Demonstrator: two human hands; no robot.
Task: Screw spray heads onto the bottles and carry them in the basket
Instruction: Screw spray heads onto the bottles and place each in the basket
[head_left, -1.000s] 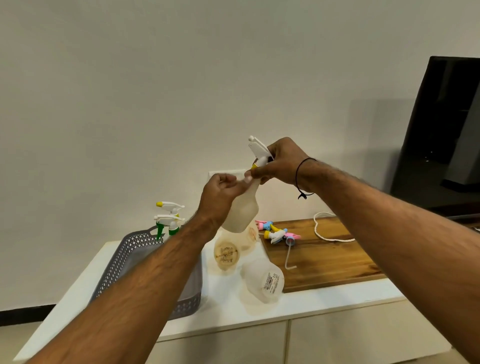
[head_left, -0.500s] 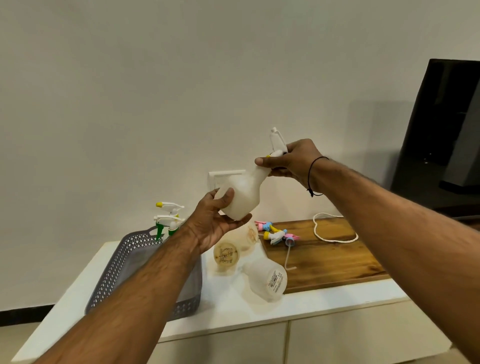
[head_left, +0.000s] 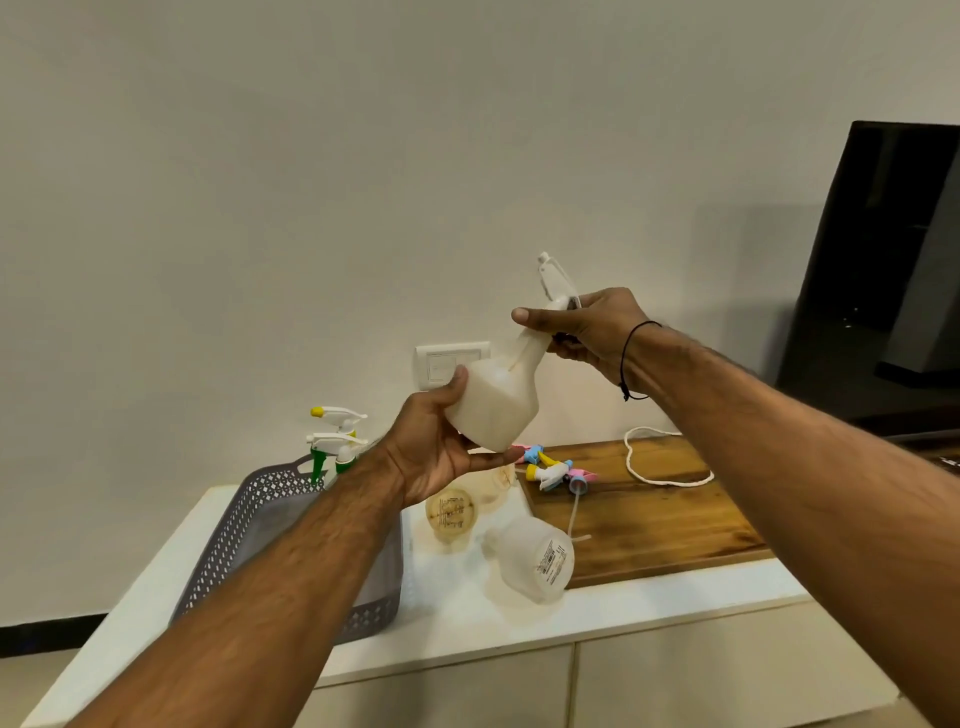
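A translucent white bottle (head_left: 496, 402) is held tilted in the air above the counter. My left hand (head_left: 436, 452) cups its base from below. My right hand (head_left: 582, 327) grips the bottle's neck and the white spray head (head_left: 555, 278) sitting on it. Two more bottles lie on the white counter: one (head_left: 535, 558) on its side with a label, another (head_left: 457, 506) with its round base facing me. Loose spray heads (head_left: 556, 470) in pink, blue and yellow rest on the wooden board. A grey perforated basket (head_left: 249, 525) at the left holds two bottles with fitted spray heads (head_left: 335, 434).
A wooden board (head_left: 649, 519) covers the right part of the white counter (head_left: 467, 623), with a white cord (head_left: 660, 457) looped on it. A dark screen (head_left: 883, 270) stands at the right. A wall socket (head_left: 447, 361) is behind the held bottle.
My left hand slid from the bottle's neck down to its base. The bottle tipped, its spray head swinging up and to the right with my right hand.
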